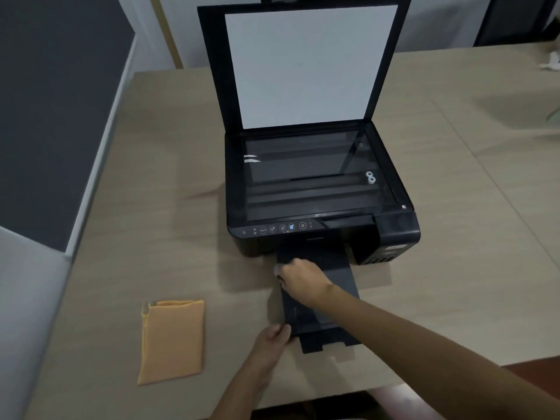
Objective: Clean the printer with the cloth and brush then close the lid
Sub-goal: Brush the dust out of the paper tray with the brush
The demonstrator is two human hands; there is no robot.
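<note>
1. Two bare hands worked at the black output tray (339,277) that stuck out from the front of the printer (321,183), toward the near edge of the table (454,268).
2. The right hand (300,278) lay over the tray's left side near the printer body, fingers curled shut around something pale and blurred at the fingertips; whether this was the brush could not be told.
3. The left hand (271,339) sat at the tray's near left corner, its fingers (280,330) bent against the tray's edge and touching it; a full grip could not be confirmed.
4. The printer stood about mid-table, its lid (303,65) raised upright at the back with the white inner pad facing forward, and the scanner glass (315,174) uncovered.
5. The folded orange cloth (172,341) lay flat on the table to the left of the tray, near the front edge, well apart from both hands and touched by neither.
6. A row of lit control icons ran along the printer's front left lip.
</note>
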